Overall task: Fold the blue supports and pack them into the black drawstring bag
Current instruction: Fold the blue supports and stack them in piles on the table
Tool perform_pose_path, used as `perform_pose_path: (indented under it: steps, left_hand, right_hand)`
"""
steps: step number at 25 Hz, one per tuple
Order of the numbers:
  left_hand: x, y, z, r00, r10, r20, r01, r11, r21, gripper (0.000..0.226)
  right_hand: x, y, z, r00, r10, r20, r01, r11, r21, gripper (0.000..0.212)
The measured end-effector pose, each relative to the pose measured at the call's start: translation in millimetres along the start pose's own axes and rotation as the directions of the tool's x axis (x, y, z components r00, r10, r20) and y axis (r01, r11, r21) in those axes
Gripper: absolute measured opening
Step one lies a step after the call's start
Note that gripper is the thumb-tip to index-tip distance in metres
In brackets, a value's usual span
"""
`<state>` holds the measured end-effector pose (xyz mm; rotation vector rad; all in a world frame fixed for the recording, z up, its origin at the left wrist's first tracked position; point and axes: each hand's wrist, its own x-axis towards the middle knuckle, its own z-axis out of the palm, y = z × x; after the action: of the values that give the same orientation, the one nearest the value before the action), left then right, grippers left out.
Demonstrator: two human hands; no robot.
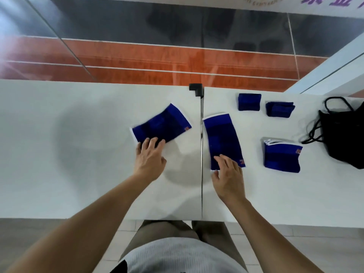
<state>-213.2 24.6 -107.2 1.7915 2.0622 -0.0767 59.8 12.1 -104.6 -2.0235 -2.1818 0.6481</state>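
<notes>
You're at fold stage: left hand (150, 156) & right hand (228, 171), fingers spread flat, each on an unfolded blue support (161, 125) (221, 138); next, fold w/ edges matched, black drawstring bag (342, 134) far right.

The person wears a light grey ribbed top (177, 257) with a black patch (119, 267) at its lower left edge, and khaki-brown shorts (157, 230). Both forearms are bare, with no sleeves, watch or rings showing.
</notes>
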Motion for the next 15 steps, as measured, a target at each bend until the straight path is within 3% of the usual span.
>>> perform_pose_path:
  steps: [7,11,15]
  left_hand:
    - [-92,-21,30,0.974,0.225,0.011,-0.225,0.974,0.02,0.067]
    - [-98,-40,31,0.992,0.111,-0.055,-0.112,0.994,-0.019,0.07]
    - [-87,-44,28,0.985,0.105,-0.134,-0.109,0.994,-0.019,0.052]
  right_hand:
    - [8,-51,22,0.95,-0.302,0.075,0.309,0.946,-0.099,0.054]
    - [5,-57,31,0.939,-0.329,0.102,0.343,0.921,-0.186,0.055]
    - [3,-55,34,0.924,-0.373,0.078,0.381,0.901,-0.208,0.05]
